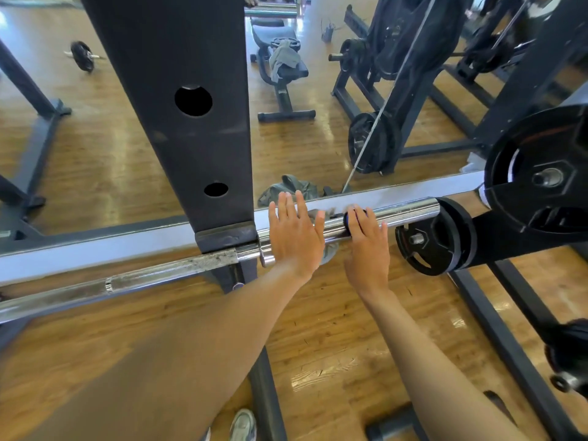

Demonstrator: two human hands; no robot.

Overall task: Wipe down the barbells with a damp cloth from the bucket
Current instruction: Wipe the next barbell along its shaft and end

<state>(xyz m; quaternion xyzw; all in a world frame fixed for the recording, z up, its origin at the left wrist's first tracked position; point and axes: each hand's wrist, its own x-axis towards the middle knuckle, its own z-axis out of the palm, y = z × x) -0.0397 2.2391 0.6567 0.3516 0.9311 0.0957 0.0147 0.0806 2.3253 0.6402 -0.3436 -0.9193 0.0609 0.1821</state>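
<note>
From the head camera, the barbell (397, 214) runs left to right across the rack, its chrome sleeve right under both hands. Left hand (294, 232) lies flat, fingers straight, pressing the grey cloth (329, 249) onto the sleeve; right hand (367, 238) curls over a collar (348, 221) just beside it, nearer the plate (436, 237).

Both hands (296, 230) on barbell (404, 214)

Left hand (294, 232) flat; right hand (367, 240) fingers curled.
</note>
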